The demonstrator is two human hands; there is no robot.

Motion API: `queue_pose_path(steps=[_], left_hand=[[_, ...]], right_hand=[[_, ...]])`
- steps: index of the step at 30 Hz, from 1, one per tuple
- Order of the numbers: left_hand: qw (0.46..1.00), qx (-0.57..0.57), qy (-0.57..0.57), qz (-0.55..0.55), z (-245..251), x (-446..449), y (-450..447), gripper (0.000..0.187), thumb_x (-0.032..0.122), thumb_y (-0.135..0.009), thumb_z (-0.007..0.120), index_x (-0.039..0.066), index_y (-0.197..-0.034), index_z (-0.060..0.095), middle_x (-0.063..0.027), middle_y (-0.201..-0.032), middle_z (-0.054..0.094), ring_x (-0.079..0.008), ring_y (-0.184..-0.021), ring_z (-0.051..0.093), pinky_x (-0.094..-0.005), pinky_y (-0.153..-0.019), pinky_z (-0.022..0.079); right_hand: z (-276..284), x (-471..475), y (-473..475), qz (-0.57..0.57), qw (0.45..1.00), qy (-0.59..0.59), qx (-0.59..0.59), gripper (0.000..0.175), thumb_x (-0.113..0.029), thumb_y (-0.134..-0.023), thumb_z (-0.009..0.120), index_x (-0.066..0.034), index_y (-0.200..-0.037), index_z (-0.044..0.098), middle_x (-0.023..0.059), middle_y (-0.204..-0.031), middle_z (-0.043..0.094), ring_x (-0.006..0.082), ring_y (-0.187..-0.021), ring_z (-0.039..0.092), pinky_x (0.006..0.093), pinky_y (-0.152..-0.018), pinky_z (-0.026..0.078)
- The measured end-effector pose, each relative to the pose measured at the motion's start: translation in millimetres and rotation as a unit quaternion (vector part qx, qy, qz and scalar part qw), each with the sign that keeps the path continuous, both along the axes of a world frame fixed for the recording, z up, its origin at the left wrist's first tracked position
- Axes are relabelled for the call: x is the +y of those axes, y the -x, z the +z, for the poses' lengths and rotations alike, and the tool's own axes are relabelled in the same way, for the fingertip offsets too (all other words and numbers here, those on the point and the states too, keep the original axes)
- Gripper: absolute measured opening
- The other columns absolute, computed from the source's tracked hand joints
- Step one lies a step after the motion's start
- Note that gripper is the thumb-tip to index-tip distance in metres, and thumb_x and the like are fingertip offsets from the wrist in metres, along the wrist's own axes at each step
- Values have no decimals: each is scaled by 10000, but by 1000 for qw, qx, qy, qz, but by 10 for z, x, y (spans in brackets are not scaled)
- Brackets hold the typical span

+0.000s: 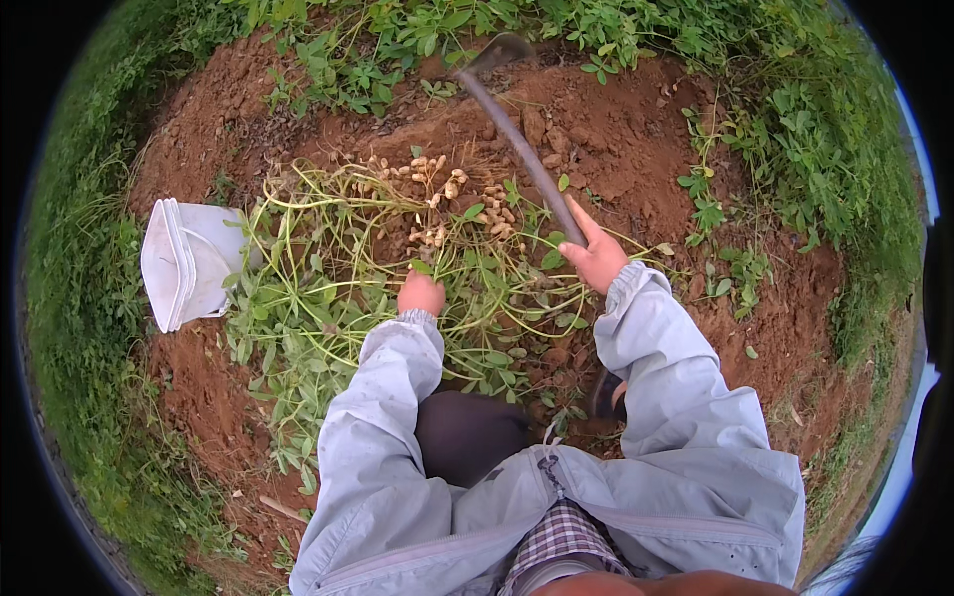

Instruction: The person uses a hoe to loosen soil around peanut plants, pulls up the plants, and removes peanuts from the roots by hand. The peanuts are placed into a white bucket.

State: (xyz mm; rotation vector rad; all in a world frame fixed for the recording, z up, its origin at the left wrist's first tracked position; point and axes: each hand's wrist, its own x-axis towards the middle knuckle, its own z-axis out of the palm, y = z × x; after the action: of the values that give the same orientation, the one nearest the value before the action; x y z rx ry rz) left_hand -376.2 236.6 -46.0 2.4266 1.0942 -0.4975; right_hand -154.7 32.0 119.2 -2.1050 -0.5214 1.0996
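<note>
My right hand (596,257) is closed round the lower end of the handle of a hoe (522,149). Its dark metal blade lies at the upper middle, over the soil's edge by the green plants. My left hand (421,293) grips the stems of an uprooted peanut plant (358,287), whose leaves and stems spread to both sides of it. Clusters of peanut pods (428,179) show on the roots just beyond my left hand, and more pods (496,212) lie to their right. The fingers of my left hand are partly hidden by leaves.
A white plastic bucket (212,257) lies tipped on its side at the left, its mouth facing left. Reddish soil (633,149) with clods surrounds the pulled plants. Leafy green plants (820,141) border the patch. My knee and a shoe are close below the plants.
</note>
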Motion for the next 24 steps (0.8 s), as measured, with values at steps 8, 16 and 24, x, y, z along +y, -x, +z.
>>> queue_pose_path(steps=[8,16,24], left_hand=[[997,-23,-79,13,19,-60,-128,366,366,-776,630,15,-854,695,-211,-1072,614,-363,-905,620,-445,-793,500],[989,-131,37,65,699,600,-181,406,342,-765,679,-44,-878,625,-254,-843,640,-406,-824,611,-431,-745,476],[983,-178,-40,-32,1672,468,373,171,164,-756,626,-6,-754,630,-214,-736,621,-368,-678,622,-451,-618,509]], right_hand=[[-397,-41,220,50,987,134,-78,797,-221,-870,546,-313,-1486,48,212,-753,607,343,-646,596,405,-618,461],[-248,-349,298,-109,989,-27,91,732,-108,-879,542,-246,-1486,156,33,-636,505,125,-439,467,282,-414,399],[-634,-1075,217,-192,979,-43,54,753,-90,-867,544,-216,-1491,142,15,-622,470,113,-422,423,278,-409,374]])
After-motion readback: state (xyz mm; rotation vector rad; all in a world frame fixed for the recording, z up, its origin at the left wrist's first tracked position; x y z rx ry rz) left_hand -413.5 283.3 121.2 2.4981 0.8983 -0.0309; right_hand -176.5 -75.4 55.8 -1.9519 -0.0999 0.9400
